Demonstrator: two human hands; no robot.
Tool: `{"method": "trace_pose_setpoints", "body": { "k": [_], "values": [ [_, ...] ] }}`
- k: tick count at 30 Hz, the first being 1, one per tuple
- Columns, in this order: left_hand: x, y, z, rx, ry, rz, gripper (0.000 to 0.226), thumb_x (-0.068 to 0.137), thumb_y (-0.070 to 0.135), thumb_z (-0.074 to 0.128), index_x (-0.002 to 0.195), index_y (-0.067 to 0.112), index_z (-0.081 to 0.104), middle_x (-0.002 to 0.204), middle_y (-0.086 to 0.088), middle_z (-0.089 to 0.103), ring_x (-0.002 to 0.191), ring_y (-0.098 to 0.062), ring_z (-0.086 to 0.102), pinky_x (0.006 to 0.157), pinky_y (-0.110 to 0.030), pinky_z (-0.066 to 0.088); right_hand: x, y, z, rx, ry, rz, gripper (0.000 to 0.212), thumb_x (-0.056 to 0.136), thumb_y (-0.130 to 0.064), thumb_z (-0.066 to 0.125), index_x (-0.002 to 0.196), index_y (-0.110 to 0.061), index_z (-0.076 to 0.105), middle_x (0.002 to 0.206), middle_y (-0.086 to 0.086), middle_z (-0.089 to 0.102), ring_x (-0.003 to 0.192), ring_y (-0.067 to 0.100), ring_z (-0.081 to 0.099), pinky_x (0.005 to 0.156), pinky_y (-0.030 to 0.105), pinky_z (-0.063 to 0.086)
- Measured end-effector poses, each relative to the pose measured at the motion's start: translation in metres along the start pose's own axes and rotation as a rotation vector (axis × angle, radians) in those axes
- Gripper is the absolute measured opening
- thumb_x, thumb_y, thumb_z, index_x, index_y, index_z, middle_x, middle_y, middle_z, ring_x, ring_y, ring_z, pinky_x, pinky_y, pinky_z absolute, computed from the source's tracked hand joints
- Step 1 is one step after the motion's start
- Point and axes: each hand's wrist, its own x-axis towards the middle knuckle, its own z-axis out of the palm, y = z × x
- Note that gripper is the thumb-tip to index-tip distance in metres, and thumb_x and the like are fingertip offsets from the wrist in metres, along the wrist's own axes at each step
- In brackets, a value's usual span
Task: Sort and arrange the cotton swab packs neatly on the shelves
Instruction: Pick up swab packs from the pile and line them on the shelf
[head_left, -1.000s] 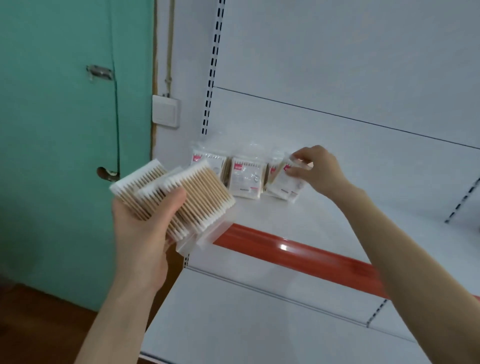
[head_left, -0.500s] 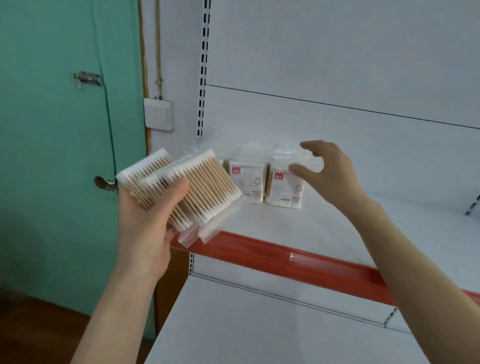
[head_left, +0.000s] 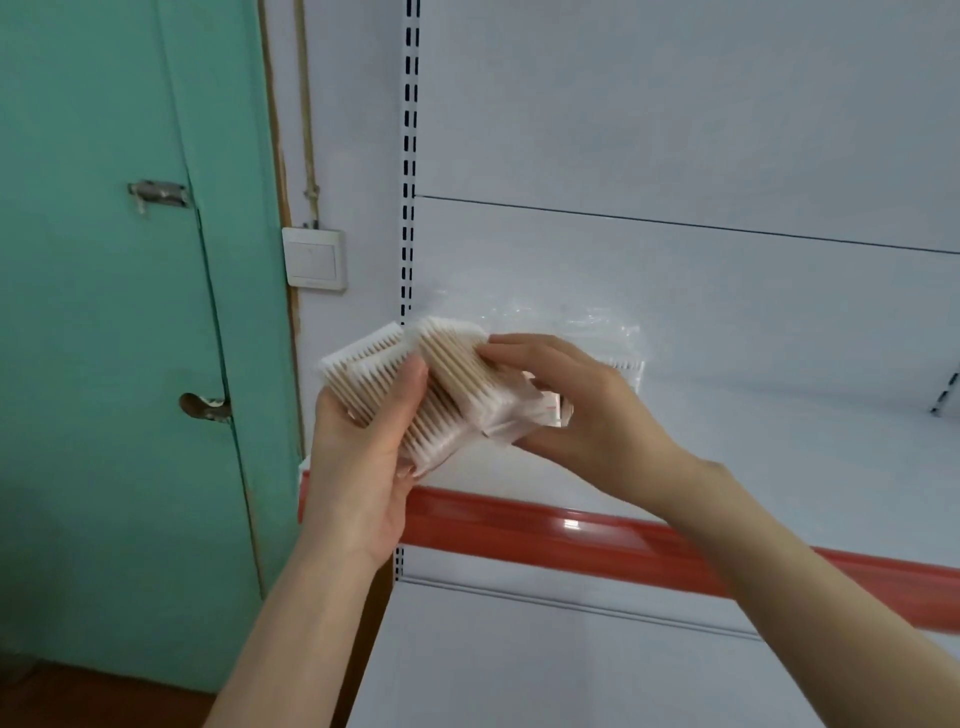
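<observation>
Now the right hand (head_left: 592, 415) is off the shelf (head_left: 753, 441) and at the stack of swab packs (head_left: 374, 374), fingers (head_left: 519, 345) and thumb pinching the front pack (head_left: 467, 374); the left hand (head_left: 363, 467) grips the stack just above the red shelf edge (head_left: 597, 530)

Behind the right hand (head_left: 587, 410), the shelved packs (head_left: 626, 358) are mostly hidden; their number cannot be told. The fingers of the left hand (head_left: 358, 467) are mostly hidden behind the held packs (head_left: 415, 384). The bottom edge cuts off both forearms.

Fanned cotton swab packs (head_left: 452, 379) tilted before shelf (head_left: 779, 447); wooden sticks, white tips.
</observation>
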Motion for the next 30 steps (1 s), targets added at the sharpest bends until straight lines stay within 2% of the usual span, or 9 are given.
{"method": "trace_pose_setpoints", "body": {
  "k": [1,3,6,9,12,17,23,26,30],
  "values": [
    [0.001,0.002,-0.005,0.009,0.005,0.0,0.055,0.065,0.026,0.067,0.118,0.013,0.057,0.109,-0.007,0.068,0.098,-0.02,0.067,0.067,-0.03,0.059,0.002,-0.004,-0.003,0.051,0.061,0.047,0.038,0.074,-0.031,0.07,0.11,-0.032,0.056,0.103,-0.027,0.057,0.096,-0.001,0.056,0.084,0.012,0.044],
    [0.005,0.008,-0.017,0.028,0.021,0.02,0.068,0.059,0.025,0.07,0.124,0.013,0.053,0.108,-0.004,0.068,0.094,-0.016,0.068,0.064,-0.027,0.058,0.007,-0.006,-0.013,0.098,0.218,0.192,0.026,0.077,-0.026,0.072,0.09,-0.038,0.054,0.08,-0.028,0.061,0.075,-0.003,0.058,0.067,0.011,0.044],
    [0.008,0.018,-0.032,0.031,0.032,0.052,0.079,0.051,0.028,0.073,0.126,0.014,0.051,0.103,0.002,0.068,0.093,-0.013,0.069,0.061,-0.023,0.056,0.01,0.0,-0.029,0.132,0.347,0.412,0.016,0.082,-0.022,0.069,0.082,-0.028,0.053,0.078,-0.006,0.066,0.071,0.017,0.062,0.062,0.031,0.051],
    [0.008,0.02,-0.041,0.045,0.008,0.041,0.086,0.046,0.035,0.082,0.124,0.015,0.052,0.099,0.004,0.07,0.094,-0.013,0.068,0.061,-0.023,0.056,0.004,0.007,-0.036,0.158,0.292,0.533,0.008,0.084,-0.022,0.066,0.085,-0.022,0.058,0.075,-0.004,0.066,0.064,0.01,0.062,0.054,0.022,0.05],
    [0.004,0.02,-0.045,0.048,-0.014,0.049,0.098,0.037,0.043,0.086,0.124,0.015,0.053,0.098,0.005,0.071,0.092,-0.013,0.069,0.062,-0.024,0.056,-0.01,0.01,-0.039,0.148,0.328,0.597,0.007,0.084,-0.022,0.065,0.088,-0.021,0.06,0.073,-0.003,0.066,0.057,0.006,0.06,0.051,0.019,0.048],
    [-0.003,0.014,-0.043,-0.03,-0.059,0.042,0.072,0.05,0.032,0.074,0.118,0.02,0.055,0.096,0.006,0.071,0.093,-0.012,0.069,0.065,-0.029,0.058,-0.036,0.015,-0.046,0.132,0.402,0.727,0.008,0.084,-0.02,0.065,0.087,-0.02,0.057,0.07,-0.002,0.063,0.056,0.006,0.058,0.051,0.021,0.048],
    [-0.003,0.005,-0.034,-0.006,-0.136,-0.005,0.095,0.033,0.047,0.09,0.118,0.018,0.057,0.106,0.0,0.07,0.096,-0.017,0.068,0.065,-0.031,0.058,-0.058,0.023,-0.07,0.067,0.465,0.805,0.008,0.086,-0.016,0.063,0.092,-0.02,0.061,0.078,0.003,0.061,0.058,0.008,0.058,0.051,0.017,0.047],
    [-0.002,-0.003,-0.027,-0.014,-0.14,0.006,0.077,0.044,0.037,0.083,0.114,0.02,0.056,0.101,0.004,0.071,0.094,-0.015,0.069,0.063,-0.028,0.057,-0.064,0.032,-0.081,0.02,0.464,0.822,0.012,0.086,-0.015,0.063,0.098,-0.015,0.061,0.078,0.001,0.06,0.061,0.01,0.057,0.051,0.016,0.047],
    [0.004,-0.005,-0.019,-0.002,-0.13,0.06,0.078,0.052,0.031,0.073,0.126,0.014,0.051,0.103,0.002,0.069,0.093,-0.013,0.069,0.061,-0.026,0.056,-0.064,0.054,-0.098,-0.007,0.45,0.821,0.01,0.086,-0.016,0.064,0.093,-0.018,0.059,0.079,0.0,0.062,0.056,0.003,0.058,0.051,0.016,0.047]
  ]
}}
